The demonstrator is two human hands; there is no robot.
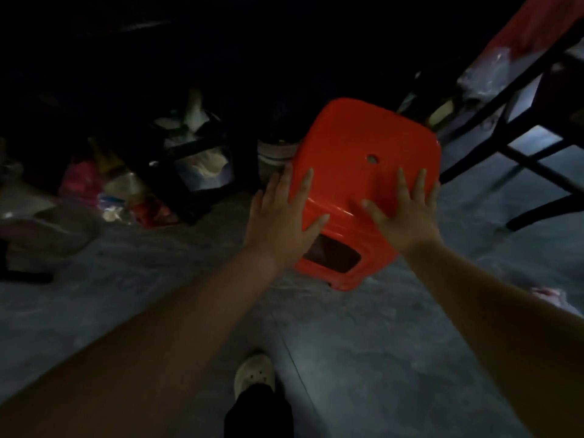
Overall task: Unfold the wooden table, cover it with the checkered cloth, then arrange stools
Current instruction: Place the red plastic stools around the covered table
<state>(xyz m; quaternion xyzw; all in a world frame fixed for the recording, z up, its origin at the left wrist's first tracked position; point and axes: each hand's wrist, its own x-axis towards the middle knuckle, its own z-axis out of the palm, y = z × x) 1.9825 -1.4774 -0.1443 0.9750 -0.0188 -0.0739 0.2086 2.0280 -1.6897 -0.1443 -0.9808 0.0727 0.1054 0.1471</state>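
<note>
A red plastic stool [363,137] with a small hole in its seat sits tilted above the grey floor in the middle of the head view. My left hand [281,222] lies flat against its left side with fingers spread and straight. My right hand [404,213] presses flat on the seat's near right corner, fingers straight. The stool's legs are mostly hidden below the seat. At the top right stands the table [537,147], seen as dark frame legs, with a red cloth [543,23] hanging over its edge.
A heap of bags, plastic wrappers and a dark frame [189,159] lies at the left in deep shadow. A round container [278,153] stands behind the stool. My shoe [254,374] is on the concrete floor at the bottom.
</note>
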